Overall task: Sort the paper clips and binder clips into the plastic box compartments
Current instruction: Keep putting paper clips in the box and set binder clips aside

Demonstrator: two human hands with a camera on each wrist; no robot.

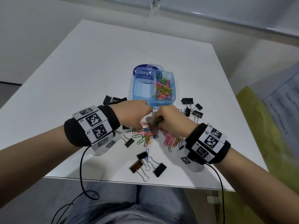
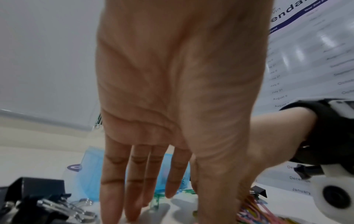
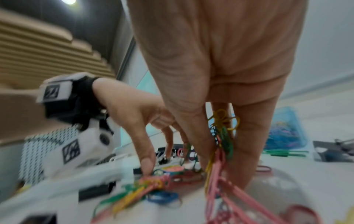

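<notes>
A: Your right hand (image 1: 168,117) pinches a bunch of paper clips (image 3: 223,133) just before the box (image 1: 172,88); your left hand (image 1: 132,113) lies flat-fingered on the heap (image 1: 145,135).

B: They're slick wire loops. Hooked together, stragglers could drop among the binder clips (image 1: 192,108) beside the box.

Plastic box (image 1: 152,97), lid label at the 12 o'clock end: "Clay" in white on blue, with "Clean as you" beneath (both cut off). Wall calendar (image 2: 310,63), at 2 o'clock in the left wrist view: "July 6", "July 21", "August 6", "January" and a clipped "Decembe". Fabric wristband (image 1: 93,125), at 9 o'clock in the head view: black-and-white square markers with small digits too blurred to read.
</notes>
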